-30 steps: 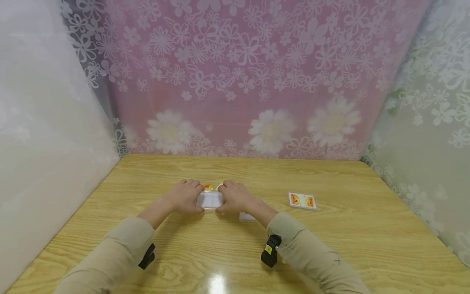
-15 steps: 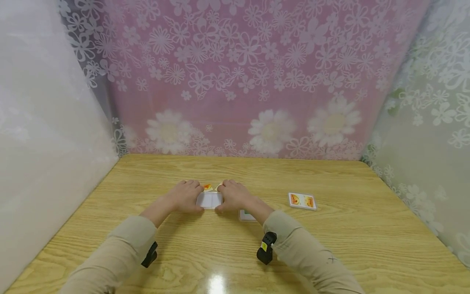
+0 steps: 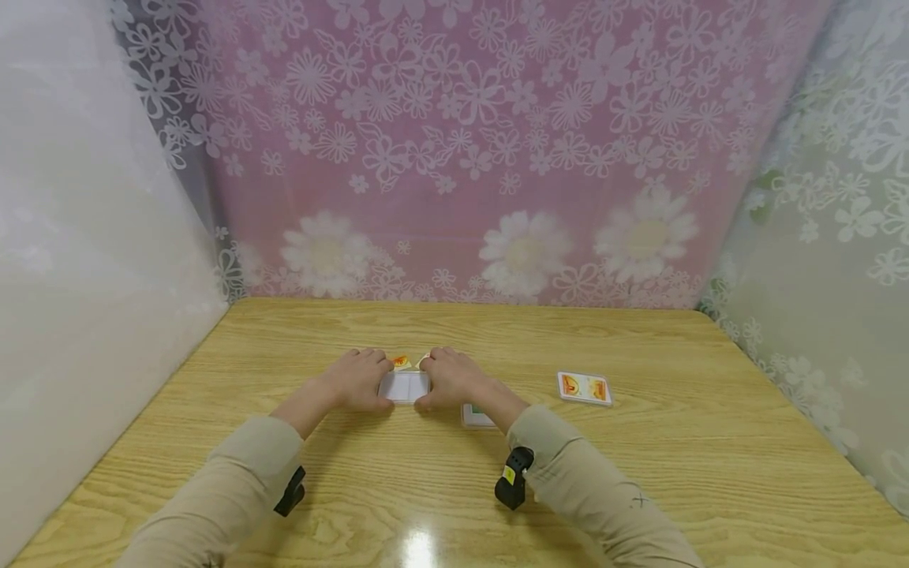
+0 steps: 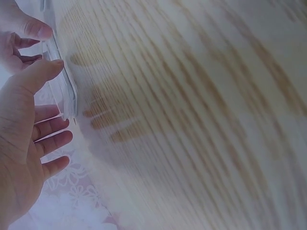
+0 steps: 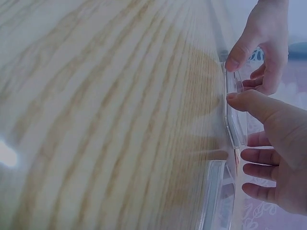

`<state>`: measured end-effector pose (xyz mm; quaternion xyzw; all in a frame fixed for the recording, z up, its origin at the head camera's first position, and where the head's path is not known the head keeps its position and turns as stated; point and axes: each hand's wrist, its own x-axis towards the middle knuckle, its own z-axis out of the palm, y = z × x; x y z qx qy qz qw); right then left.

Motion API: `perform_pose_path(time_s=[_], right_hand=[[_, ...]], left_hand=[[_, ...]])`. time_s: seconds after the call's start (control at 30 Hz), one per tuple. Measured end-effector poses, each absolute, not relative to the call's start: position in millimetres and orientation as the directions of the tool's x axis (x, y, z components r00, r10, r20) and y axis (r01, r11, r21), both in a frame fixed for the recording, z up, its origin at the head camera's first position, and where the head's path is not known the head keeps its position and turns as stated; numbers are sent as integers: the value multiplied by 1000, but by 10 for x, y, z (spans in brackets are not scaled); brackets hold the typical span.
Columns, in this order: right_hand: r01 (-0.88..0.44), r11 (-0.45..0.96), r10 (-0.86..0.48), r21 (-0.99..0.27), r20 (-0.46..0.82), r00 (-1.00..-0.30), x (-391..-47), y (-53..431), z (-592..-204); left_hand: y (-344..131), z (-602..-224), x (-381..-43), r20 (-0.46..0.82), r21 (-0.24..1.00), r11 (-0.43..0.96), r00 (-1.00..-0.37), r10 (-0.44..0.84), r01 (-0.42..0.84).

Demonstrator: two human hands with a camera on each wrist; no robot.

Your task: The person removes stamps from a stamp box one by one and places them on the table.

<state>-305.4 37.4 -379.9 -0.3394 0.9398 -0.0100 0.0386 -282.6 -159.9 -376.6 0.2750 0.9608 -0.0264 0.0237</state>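
Note:
My left hand (image 3: 358, 380) and right hand (image 3: 454, 379) hold the two ends of a small clear plastic case (image 3: 405, 389) low over the wooden table. A white panel with a line across it shows inside the case. In the left wrist view, my left thumb presses the near edge of the case (image 4: 68, 93) while the fingers lie behind it. The right wrist view has my right thumb on the same edge of the case (image 5: 232, 115), fingers spread beyond. Just behind the case lies an orange and yellow card (image 3: 401, 362); another pale piece is partly covered by my right fingers.
A second clear case (image 3: 477, 416) with a green patch lies partly under my right wrist. Farther right rests a flat case with orange-and-white cards (image 3: 585, 388). A floral curtain (image 3: 454, 197) hangs behind the wooden table (image 3: 355, 489).
My right forearm has shifted slightly left, showing a green patch in the second case. Both hands keep their hold on the clear case, which has barely moved.

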Motion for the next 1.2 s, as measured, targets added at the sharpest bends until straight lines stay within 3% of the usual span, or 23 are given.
perform_pose_path(time_s=[1.2], right_hand=[[-620, 778, -628, -103, -87, -773, -3101, 376, -3854]], left_hand=[[-1594, -3778, -2867, -85, -25, 849, -847, 525, 528]])
